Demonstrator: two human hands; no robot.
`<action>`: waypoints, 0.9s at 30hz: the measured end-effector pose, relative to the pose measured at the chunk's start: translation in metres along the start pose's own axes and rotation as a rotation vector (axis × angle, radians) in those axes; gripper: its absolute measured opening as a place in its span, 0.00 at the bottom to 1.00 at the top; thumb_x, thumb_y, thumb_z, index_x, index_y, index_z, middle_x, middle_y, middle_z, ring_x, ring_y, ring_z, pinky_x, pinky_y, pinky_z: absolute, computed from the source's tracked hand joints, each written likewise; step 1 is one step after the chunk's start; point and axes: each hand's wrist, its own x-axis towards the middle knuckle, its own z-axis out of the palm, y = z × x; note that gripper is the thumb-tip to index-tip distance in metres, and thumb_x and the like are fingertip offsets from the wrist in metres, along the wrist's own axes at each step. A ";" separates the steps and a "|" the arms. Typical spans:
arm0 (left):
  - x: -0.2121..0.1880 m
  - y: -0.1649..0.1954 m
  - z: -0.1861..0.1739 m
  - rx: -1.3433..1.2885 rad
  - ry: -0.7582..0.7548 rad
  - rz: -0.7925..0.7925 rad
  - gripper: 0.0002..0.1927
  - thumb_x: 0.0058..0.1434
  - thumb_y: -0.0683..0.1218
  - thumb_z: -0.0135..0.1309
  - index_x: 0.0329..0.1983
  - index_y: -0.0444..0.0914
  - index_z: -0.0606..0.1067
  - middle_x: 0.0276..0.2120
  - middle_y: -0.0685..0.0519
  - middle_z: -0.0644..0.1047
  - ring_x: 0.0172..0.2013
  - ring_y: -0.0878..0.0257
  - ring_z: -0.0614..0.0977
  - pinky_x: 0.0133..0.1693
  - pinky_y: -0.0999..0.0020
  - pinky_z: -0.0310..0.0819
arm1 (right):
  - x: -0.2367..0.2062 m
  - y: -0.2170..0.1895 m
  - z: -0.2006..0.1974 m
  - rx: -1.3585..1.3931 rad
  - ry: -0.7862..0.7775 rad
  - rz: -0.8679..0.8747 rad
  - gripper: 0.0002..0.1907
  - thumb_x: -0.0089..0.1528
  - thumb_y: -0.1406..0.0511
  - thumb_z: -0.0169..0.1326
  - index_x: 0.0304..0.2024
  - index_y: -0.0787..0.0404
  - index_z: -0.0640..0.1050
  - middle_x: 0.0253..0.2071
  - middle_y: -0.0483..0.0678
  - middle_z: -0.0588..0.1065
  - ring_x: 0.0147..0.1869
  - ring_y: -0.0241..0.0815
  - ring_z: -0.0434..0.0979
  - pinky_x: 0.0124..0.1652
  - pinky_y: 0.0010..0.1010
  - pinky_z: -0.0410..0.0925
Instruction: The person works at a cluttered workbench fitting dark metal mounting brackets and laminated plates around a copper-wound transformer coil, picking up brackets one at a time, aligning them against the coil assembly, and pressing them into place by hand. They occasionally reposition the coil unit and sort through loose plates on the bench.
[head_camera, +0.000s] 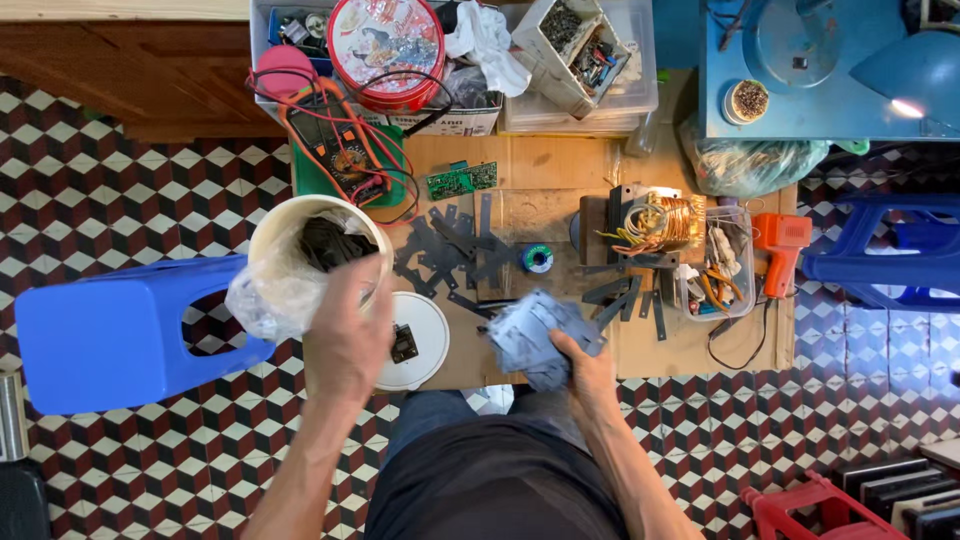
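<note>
My left hand (348, 335) grips the rim of a cream bucket (290, 222) that is lined with a clear plastic bag and holds dark pieces. My right hand (583, 365) holds a stack of grey metal plates (530, 335) over the near edge of the wooden board (540, 165). More thin grey metal strips (455, 250) lie scattered on the board between the two hands. A white round lid (425, 330) with a small dark part on it lies just right of the left hand.
A blue plastic stool (110, 335) stands at the left, another blue stool (880, 250) at the right. On the board are a copper-wound transformer (660, 222), a solder spool (537, 259), a multimeter (340, 145), a green circuit board (462, 180), an orange tool (782, 245). Boxes of parts sit at the back.
</note>
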 end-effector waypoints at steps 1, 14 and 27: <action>-0.012 -0.001 0.031 -0.150 -0.080 0.097 0.12 0.67 0.44 0.56 0.53 0.39 0.77 0.46 0.48 0.82 0.43 0.54 0.84 0.44 0.63 0.78 | 0.011 0.006 -0.030 0.041 0.005 -0.017 0.23 0.54 0.73 0.62 0.52 0.66 0.73 0.46 0.52 0.78 0.46 0.47 0.82 0.45 0.40 0.78; -0.174 0.017 0.224 -0.063 -0.333 -0.305 0.17 0.61 0.48 0.58 0.52 0.39 0.78 0.41 0.45 0.82 0.40 0.51 0.84 0.41 0.58 0.78 | 0.179 -0.020 -0.156 -0.219 -0.183 -0.053 0.20 0.55 0.75 0.62 0.50 0.70 0.75 0.45 0.54 0.79 0.42 0.48 0.82 0.41 0.40 0.78; -0.205 0.050 0.285 -0.091 -0.296 -0.472 0.19 0.62 0.50 0.56 0.56 0.41 0.76 0.46 0.47 0.82 0.42 0.54 0.84 0.43 0.59 0.78 | 0.185 -0.045 -0.212 -0.684 -0.058 -0.347 0.12 0.63 0.65 0.62 0.42 0.70 0.82 0.35 0.52 0.78 0.34 0.39 0.74 0.33 0.32 0.70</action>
